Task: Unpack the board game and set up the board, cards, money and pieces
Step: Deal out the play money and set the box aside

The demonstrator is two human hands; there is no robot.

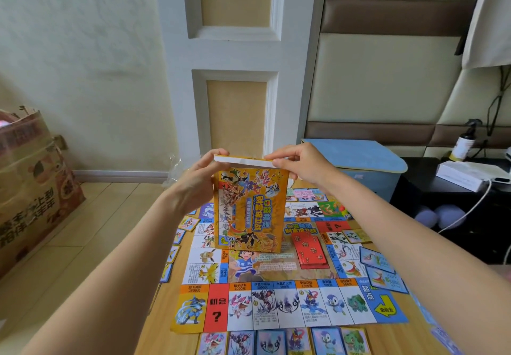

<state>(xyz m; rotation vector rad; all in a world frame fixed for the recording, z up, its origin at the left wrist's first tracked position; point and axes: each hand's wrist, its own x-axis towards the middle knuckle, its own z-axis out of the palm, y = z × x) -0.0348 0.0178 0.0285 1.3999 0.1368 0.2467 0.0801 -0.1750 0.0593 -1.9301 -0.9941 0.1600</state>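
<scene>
Box (250,211) hangs upright between both hands' fingertips.

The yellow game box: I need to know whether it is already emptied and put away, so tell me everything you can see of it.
The yellow game box is a flat printed cardboard carton with cartoon creatures and blue lettering. It is held upright above the game board, its white top flap folded over. The left hand grips its upper left edge; the right hand pinches the flap. Whether it is empty cannot be seen.
</scene>
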